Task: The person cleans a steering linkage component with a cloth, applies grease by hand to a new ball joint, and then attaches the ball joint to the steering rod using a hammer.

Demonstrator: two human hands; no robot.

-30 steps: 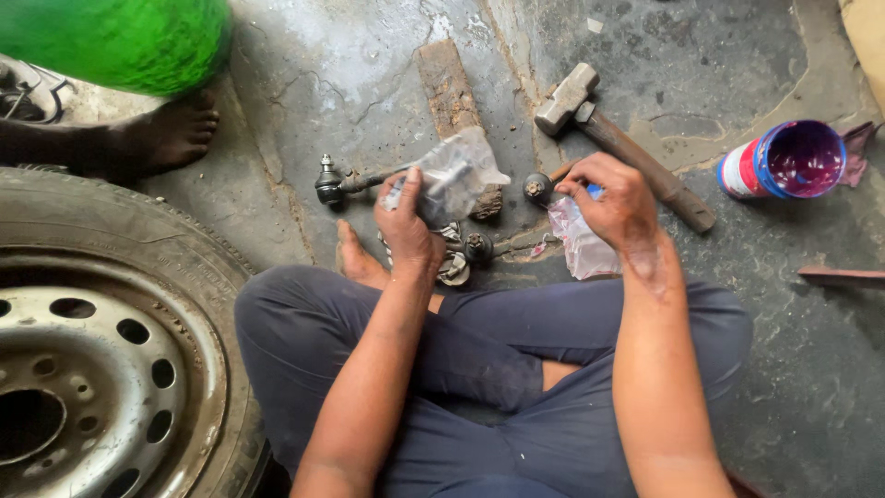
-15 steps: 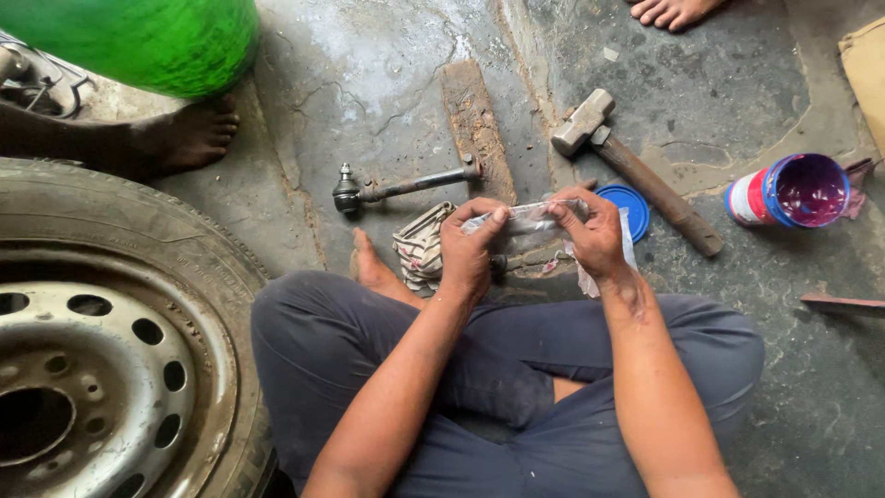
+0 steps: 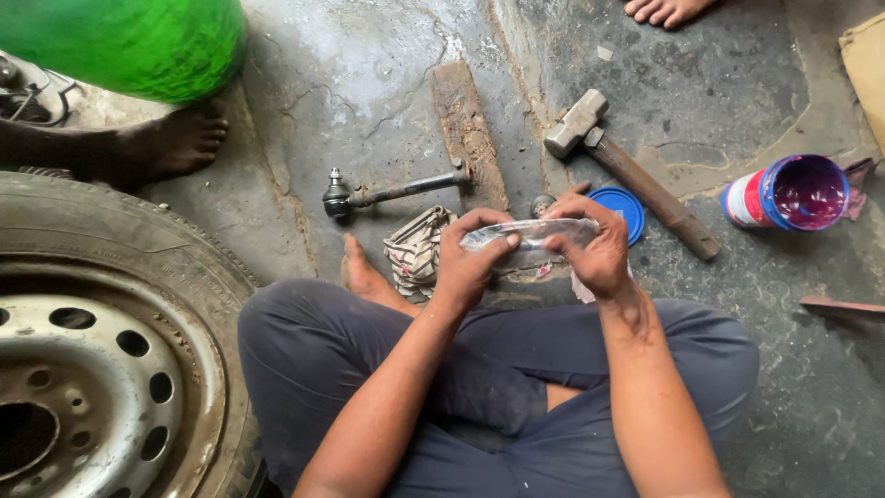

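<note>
You hold a clear plastic bag (image 3: 530, 242) stretched between your 2 hands, just above your crossed legs. Your left hand (image 3: 470, 263) pinches one end with the thumb and fingers closed on the film, and your right hand (image 3: 595, 251) pinches the other end in the same way, so the bag stays taut and off the dirty concrete floor (image 3: 369, 83). The long axis of the bag runs from left to right, almost level, from one set of fingertips to the other; which end is the mouth I cannot tell. Just beyond your right fingers lies a blue lid (image 3: 619, 205), and further out from them a hammer (image 3: 627, 171) rests with its head away from you. Beyond your left fingers lies a tie rod end (image 3: 392, 192), its ball joint pointing to your left, and just below and beside those fingers sits a striped cloth (image 3: 417, 251). Well apart to the right of your right fingers stands an open tin (image 3: 793, 194), probably kept within reach. A wheel (image 3: 101, 350) lies to your left.
</note>
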